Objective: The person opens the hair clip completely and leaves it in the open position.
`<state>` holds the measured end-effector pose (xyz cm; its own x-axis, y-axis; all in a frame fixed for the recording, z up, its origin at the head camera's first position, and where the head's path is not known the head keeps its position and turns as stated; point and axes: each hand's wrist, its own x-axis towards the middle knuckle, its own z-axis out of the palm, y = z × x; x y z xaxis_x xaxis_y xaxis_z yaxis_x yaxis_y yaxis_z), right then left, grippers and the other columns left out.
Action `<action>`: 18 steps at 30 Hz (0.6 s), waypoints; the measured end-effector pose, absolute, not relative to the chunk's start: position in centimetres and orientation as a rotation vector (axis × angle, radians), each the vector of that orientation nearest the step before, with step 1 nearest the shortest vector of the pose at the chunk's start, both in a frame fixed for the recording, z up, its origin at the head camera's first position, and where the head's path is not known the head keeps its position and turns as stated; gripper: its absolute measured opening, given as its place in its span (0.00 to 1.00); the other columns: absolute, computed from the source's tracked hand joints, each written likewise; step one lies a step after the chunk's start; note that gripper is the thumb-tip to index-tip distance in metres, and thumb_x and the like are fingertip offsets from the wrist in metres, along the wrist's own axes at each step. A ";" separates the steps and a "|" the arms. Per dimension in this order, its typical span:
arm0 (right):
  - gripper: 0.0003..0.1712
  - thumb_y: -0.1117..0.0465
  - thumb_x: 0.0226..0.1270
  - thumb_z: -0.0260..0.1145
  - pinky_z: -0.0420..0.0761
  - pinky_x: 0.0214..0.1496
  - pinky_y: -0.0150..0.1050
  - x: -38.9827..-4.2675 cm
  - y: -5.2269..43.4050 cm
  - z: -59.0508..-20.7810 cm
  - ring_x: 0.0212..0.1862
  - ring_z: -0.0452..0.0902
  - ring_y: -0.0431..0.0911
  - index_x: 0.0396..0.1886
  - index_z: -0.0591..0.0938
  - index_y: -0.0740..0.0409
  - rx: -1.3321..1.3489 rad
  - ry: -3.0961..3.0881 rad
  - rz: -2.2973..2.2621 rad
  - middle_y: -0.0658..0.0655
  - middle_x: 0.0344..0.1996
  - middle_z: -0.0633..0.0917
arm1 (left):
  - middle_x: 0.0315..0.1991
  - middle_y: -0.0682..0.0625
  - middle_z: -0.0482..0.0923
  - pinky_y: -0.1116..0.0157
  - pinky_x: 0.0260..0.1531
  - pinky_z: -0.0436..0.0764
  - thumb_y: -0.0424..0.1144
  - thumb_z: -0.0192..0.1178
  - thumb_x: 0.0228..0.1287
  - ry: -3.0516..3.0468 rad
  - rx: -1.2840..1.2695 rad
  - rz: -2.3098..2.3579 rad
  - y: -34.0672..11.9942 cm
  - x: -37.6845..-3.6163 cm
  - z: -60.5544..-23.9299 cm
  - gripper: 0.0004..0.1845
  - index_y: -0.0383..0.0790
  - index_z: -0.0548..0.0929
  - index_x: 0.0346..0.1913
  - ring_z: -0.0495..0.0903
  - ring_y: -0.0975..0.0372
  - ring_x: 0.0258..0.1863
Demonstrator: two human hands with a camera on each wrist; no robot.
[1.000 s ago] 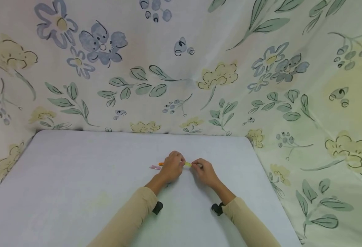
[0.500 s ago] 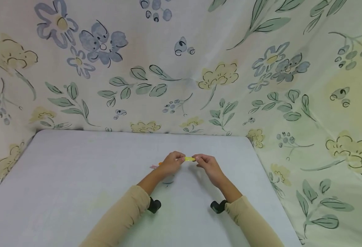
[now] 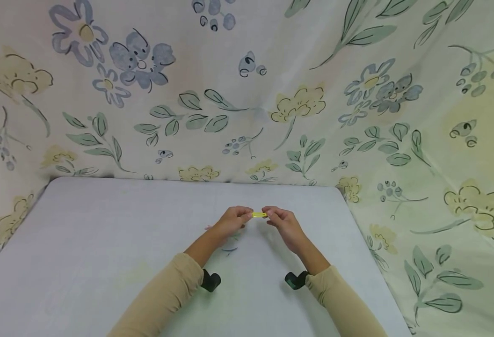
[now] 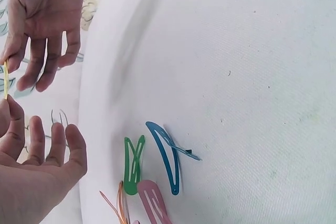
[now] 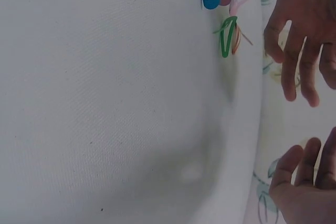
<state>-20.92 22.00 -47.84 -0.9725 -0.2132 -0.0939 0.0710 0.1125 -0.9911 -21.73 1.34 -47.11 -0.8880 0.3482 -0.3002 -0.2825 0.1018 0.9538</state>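
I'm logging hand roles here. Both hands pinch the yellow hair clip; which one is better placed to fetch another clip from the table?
Probably the left hand: the other clips lie beneath it, while the right hand is farther off, pinching the yellow clip.

Head view: yellow hair clip ends hidden under the fingertips of both hands; its type too small to confirm. Left wrist view: orange clip and pink clip cut off by the bottom edge. Right wrist view: the yellow clip does not show.
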 end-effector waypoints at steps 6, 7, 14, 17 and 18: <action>0.19 0.55 0.77 0.59 0.74 0.64 0.49 -20.9 21.8 -47.7 0.56 0.75 0.46 0.47 0.83 0.69 -0.114 2.169 -1.973 0.72 0.61 0.75 | 0.55 0.45 0.78 0.53 0.59 0.75 0.39 0.55 0.75 1.929 0.067 1.844 1.2 -21.6 -47.0 0.16 0.33 0.79 0.59 0.72 0.47 0.56; 0.18 0.55 0.77 0.59 0.74 0.64 0.49 -20.9 21.8 -47.7 0.56 0.75 0.46 0.46 0.84 0.68 -0.115 2.169 -1.974 0.71 0.60 0.75 | 0.55 0.46 0.78 0.54 0.59 0.75 0.39 0.55 0.75 1.928 0.067 1.846 1.2 -21.6 -47.0 0.16 0.33 0.79 0.58 0.72 0.47 0.56; 0.20 0.57 0.77 0.58 0.74 0.64 0.49 -20.8 21.7 -47.5 0.57 0.74 0.47 0.41 0.80 0.75 -0.135 2.146 -1.997 0.65 0.57 0.78 | 0.57 0.45 0.77 0.55 0.57 0.76 0.38 0.55 0.75 1.916 0.085 1.871 0.9 -21.7 -46.8 0.15 0.32 0.79 0.57 0.72 0.48 0.56; 0.21 0.58 0.77 0.58 0.73 0.65 0.51 -20.8 21.6 -47.4 0.56 0.74 0.48 0.42 0.78 0.78 -0.132 2.129 -2.009 0.65 0.56 0.78 | 0.58 0.45 0.76 0.54 0.58 0.75 0.38 0.56 0.75 1.919 0.087 1.875 0.9 -21.7 -46.8 0.14 0.33 0.80 0.55 0.73 0.50 0.55; 0.21 0.58 0.77 0.58 0.73 0.65 0.51 -20.9 21.5 -47.4 0.56 0.74 0.48 0.42 0.78 0.77 -0.128 2.135 -2.006 0.66 0.56 0.77 | 0.58 0.45 0.76 0.54 0.59 0.75 0.38 0.56 0.74 1.928 0.088 1.874 0.9 -21.7 -46.8 0.14 0.33 0.80 0.55 0.74 0.51 0.54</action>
<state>-20.85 21.52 -47.41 -0.9744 -0.2049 -0.0924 0.0795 0.0705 -0.9943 -21.68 0.88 -46.79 -0.8976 0.3487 -0.2696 -0.2596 0.0761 0.9627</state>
